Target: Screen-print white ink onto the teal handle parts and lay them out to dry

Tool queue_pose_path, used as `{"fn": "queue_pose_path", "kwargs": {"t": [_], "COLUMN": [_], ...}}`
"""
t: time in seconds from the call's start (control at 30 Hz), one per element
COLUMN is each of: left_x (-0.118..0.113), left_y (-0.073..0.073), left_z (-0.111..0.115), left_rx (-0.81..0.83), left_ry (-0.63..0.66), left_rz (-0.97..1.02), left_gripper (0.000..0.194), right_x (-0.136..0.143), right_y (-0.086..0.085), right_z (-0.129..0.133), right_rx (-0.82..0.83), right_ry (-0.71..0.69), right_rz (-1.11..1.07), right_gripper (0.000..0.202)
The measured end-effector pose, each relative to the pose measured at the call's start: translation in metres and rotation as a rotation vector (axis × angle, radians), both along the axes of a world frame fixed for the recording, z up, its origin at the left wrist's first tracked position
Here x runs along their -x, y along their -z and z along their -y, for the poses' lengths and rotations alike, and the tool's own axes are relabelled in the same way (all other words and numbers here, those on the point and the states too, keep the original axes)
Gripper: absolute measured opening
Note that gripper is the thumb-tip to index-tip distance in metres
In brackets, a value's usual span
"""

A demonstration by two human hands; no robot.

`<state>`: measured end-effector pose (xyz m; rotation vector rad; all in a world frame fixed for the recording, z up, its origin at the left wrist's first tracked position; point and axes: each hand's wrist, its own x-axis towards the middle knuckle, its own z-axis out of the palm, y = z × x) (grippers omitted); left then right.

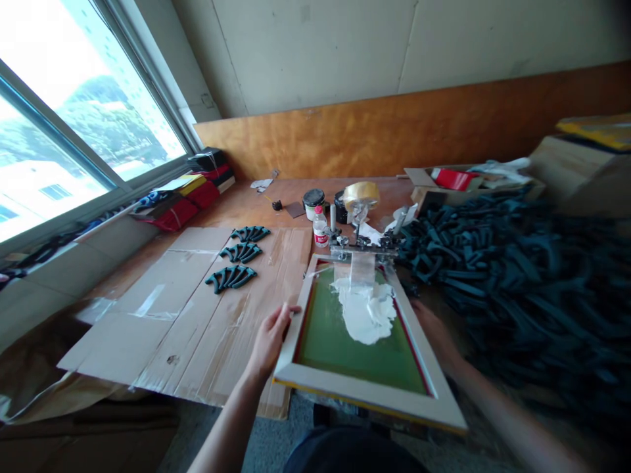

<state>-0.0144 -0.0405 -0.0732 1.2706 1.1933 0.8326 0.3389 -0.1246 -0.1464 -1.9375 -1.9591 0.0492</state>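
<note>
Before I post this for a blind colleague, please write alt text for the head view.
A person's left hand holds a pale frame whose green screen carries white paste; the right hand is at its other side. Dark parts lie in three rows on cardboard at left; a dark heap lies at right.

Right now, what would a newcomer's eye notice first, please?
Probably the thick white paste on the flat green panel inside the pale rectangular frame, at lower centre. Next, the large heap of dark curved pieces on the right. On the left, three small clusters of similar pieces lie on brown cardboard.
</note>
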Motion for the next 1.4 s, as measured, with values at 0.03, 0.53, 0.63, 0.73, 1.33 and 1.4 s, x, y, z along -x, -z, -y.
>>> {"fn": "queue_pose_path", "kwargs": {"t": [0.03,0.53,0.63,0.73,1.33,1.4], "left_x": [0.005,0.011,0.01,0.009,-0.005,-0.018], "left_y": [0.022,0.105,0.106,0.106,-0.007,-0.035], "left_z": [0.005,0.003,0.004,0.004,-0.005,-0.016], "left_rx": [0.034,-0.006,-0.006,0.006,0.108,-0.015], "left_ry": [0.029,0.095,0.086,0.072,-0.04,-0.112], "left_rz": [-0.033,-0.304,-0.32,-0.302,0.095,0.155], "left_gripper": [0.067,0.063,0.061,0.062,0.057,0.056], "right_x": [-0.007,0.06,0.051,0.055,0.012,-0.012], "right_y": [-0.007,-0.035,-0.043,-0.044,-0.104,-0.096], "right_z": [-0.007,-0.016,-0.013,-0.019,-0.088,-0.078], "right_rx": [-0.037,0.036,0.095,0.04,-0.091,-0.125], "right_ry": [0.072,-0.576,-0.671,-0.565,0.041,0.128], "right_rz": [-0.017,0.135,0.109,0.068,0.025,-0.022], "right_gripper": [0.038,0.017,0.013,0.015,0.05,0.041]}}
